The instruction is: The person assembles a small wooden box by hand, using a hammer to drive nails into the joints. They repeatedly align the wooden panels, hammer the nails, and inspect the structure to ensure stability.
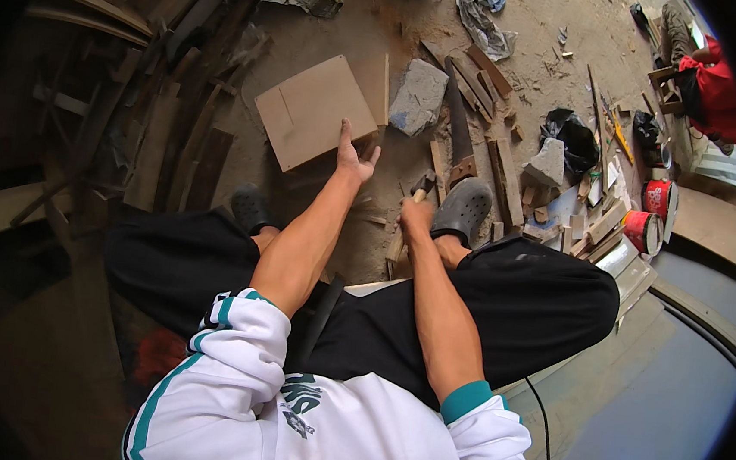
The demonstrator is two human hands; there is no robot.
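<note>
My left hand (356, 157) rests against the lower right side of a square brown wooden board or box (313, 109), its fingers spread and stretched out. A thin wooden strip (384, 89) stands along the far right edge of that piece. In my right hand (417, 215), closed near my right foot, is a hammer (423, 185); its dark head shows above the fist. Just beyond my right shoe lies a handsaw (458, 125) with a brown handle and a dark blade. A rough grey concrete block (419, 97) sits between the board and the saw.
Wood offcuts (505, 185) lie scattered on the dusty ground at right, beside a black plastic bag (572, 138) and a second concrete lump (546, 164). Two red cans (642, 232) stand farther right. Planks (154, 148) are heaped at left. Crumpled plastic (486, 19) lies far off.
</note>
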